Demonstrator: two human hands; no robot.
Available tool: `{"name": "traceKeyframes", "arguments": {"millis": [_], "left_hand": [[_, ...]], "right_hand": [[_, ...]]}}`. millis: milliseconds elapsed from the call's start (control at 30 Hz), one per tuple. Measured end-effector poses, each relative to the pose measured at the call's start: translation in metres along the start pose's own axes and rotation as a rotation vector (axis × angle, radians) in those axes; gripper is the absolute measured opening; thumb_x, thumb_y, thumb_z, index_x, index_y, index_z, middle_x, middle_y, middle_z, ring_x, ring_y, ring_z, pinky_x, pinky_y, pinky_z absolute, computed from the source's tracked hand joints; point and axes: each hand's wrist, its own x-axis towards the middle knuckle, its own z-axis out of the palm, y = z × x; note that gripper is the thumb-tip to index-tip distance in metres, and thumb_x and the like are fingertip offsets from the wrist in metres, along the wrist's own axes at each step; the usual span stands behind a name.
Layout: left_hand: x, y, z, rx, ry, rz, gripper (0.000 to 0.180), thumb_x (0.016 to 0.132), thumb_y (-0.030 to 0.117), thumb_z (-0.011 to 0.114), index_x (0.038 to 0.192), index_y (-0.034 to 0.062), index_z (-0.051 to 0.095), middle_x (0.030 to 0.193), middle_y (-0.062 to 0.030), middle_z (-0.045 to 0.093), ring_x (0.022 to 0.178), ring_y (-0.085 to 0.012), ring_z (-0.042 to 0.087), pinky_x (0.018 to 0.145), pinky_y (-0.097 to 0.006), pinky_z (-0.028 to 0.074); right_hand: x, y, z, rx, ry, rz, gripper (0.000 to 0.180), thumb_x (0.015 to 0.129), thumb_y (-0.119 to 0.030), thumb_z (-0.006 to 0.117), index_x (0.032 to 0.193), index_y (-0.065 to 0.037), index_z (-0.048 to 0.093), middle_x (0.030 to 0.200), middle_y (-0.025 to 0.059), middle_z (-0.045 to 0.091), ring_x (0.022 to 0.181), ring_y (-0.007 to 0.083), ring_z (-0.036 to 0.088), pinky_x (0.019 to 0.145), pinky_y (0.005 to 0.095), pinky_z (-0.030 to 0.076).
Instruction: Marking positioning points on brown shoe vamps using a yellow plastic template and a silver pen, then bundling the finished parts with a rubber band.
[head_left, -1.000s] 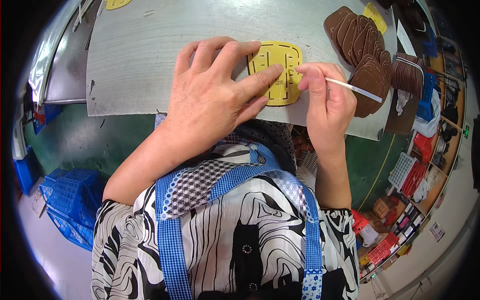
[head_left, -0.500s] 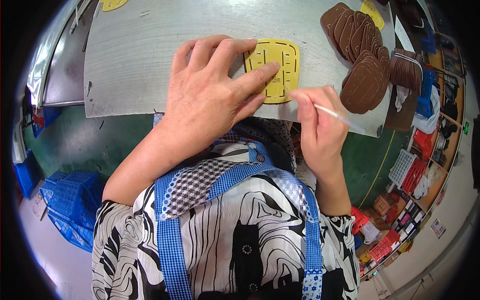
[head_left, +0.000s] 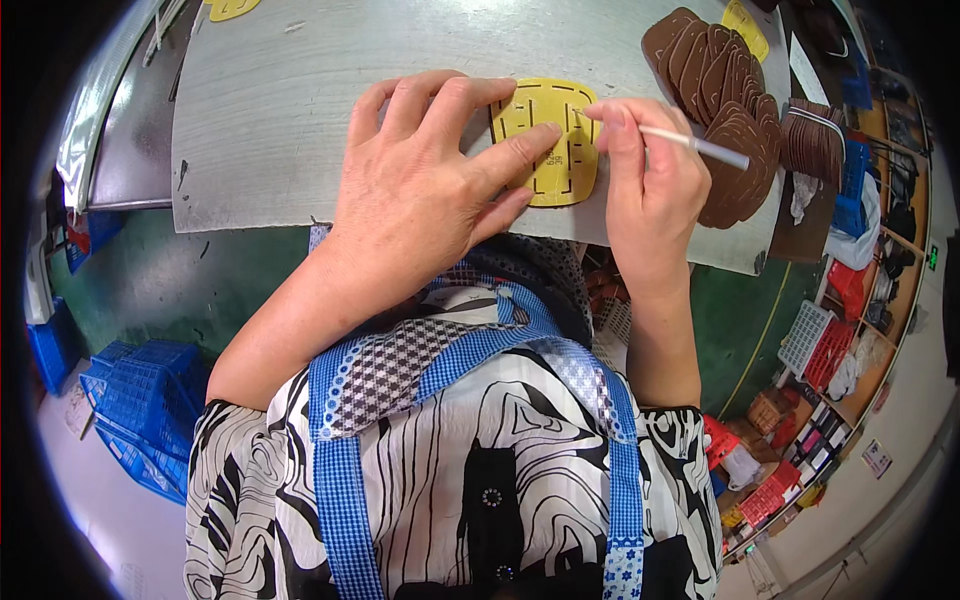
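Observation:
A yellow template (head_left: 548,182) with rounded corners and rows of slots lies near the table's front edge. A thin dark edge shows under its left side. My left hand (head_left: 412,170) presses on it with fingers spread, the index fingertip near its middle and another fingertip at its top left corner. In my right hand (head_left: 655,195) is a slim white pen (head_left: 722,153), pinched between thumb and fingers. Its tip end meets the slots at the template's upper right.
Brown rounded pieces (head_left: 738,180) lie in overlapping piles on the table (head_left: 270,130) at the right. Another yellow template (head_left: 745,28) is behind them, beside a bundle of brown pieces (head_left: 810,145). Blue crates (head_left: 140,400) stand on the floor at left; shelves line the right.
My right hand has moved the pen up along the template's right side, from its lower right to its upper right. My left hand stays in place on the template.

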Motion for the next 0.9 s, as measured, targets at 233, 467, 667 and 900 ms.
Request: {"name": "traceKeyframes", "arguments": {"millis": [233,467,667,900], "left_hand": [[0.001,-0.002,0.0,0.002,-0.011,-0.001,0.05,0.081,0.03,0.079,0.13,0.035,0.069,0.136,-0.0017,0.056,0.126,-0.0268,0.048,0.107,-0.044,0.037],[0.038,-0.015,-0.013,-0.159,-0.116,0.064,0.071,0.067,0.019,0.088,0.132,0.0144,0.059,0.123,-0.0099,0.057,0.118,-0.0313,0.055,0.102,-0.043,0.043],[0.053,-0.041,-0.014,-0.231,0.043,0.135,0.062,0.07,0.019,0.087,0.124,0.0103,0.057,0.118,-0.0142,0.056,0.118,-0.0357,0.054,0.102,-0.044,0.043],[0.025,-0.09,-0.019,0.359,0.057,0.07,0.069,0.086,0.042,0.076,0.146,0.0177,0.054,0.144,-0.0101,0.052,0.141,-0.0325,0.043,0.12,-0.052,0.03]], "right_hand": [[-0.044,-0.021,-0.025,0.028,-0.148,0.153,0.014,0.102,-0.011,0.06,0.096,-0.002,0.069,0.083,0.0105,0.066,0.073,0.0267,0.058,0.066,0.0384,0.046],[-0.019,-0.002,-0.014,0.124,0.039,0.129,0.022,0.107,-0.012,0.054,0.119,0.002,0.066,0.099,0.008,0.069,0.082,0.0094,0.059,0.077,0.0241,0.048],[-0.018,0.009,-0.025,0.225,0.258,0.317,0.019,0.093,-0.009,0.076,0.107,0.0,0.066,0.099,0.0046,0.068,0.088,0.0111,0.062,0.079,0.0277,0.051],[-0.016,0.08,-0.11,-0.376,0.488,0.322,0.022,0.1,-0.018,0.07,0.108,0.003,0.067,0.09,0.0029,0.069,0.079,0.0091,0.062,0.074,0.0236,0.051]]}}
